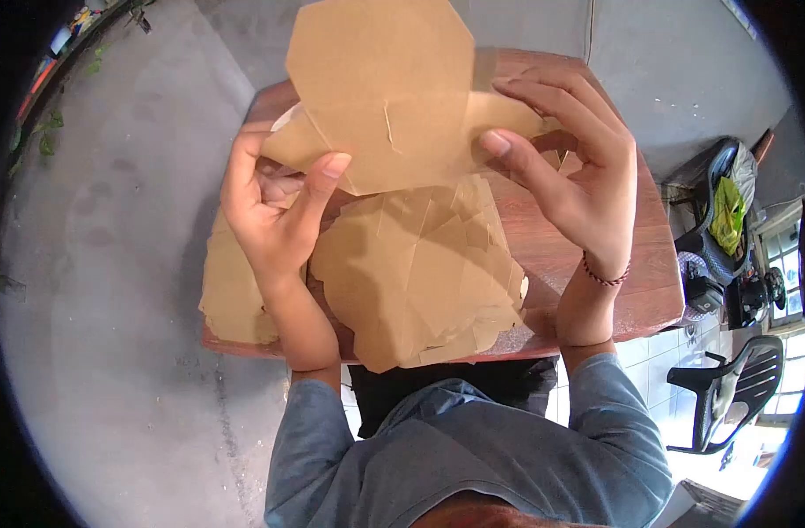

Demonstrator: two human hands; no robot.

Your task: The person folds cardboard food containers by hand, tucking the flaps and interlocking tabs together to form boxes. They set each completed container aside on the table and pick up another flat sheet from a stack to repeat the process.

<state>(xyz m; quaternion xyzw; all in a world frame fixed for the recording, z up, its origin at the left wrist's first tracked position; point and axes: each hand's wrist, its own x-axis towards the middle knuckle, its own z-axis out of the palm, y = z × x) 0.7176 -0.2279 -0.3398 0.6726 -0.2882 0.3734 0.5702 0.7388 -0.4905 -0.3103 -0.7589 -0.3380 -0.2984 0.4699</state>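
A brown cardboard box blank (380, 70), partly folded, is held up above the table between my two hands. A slit with a thin raised edge shows in its middle, and a flap sticks out at each side. My left hand (284, 194) pinches the left flap, thumb in front and fingers behind. On the other side, my right hand (578, 163) has the right flap between thumb and fingers; part of that grip is hidden. Below the held piece lies a loose pile of flat cardboard blanks (420, 273).
Another stack of cardboard (235, 286) lies at the table's left, partly behind my left forearm. The reddish-brown wooden table (631, 255) has a grey wall to its left. At the right are a dark plastic chair (737, 387) and another chair with bags (728, 211).
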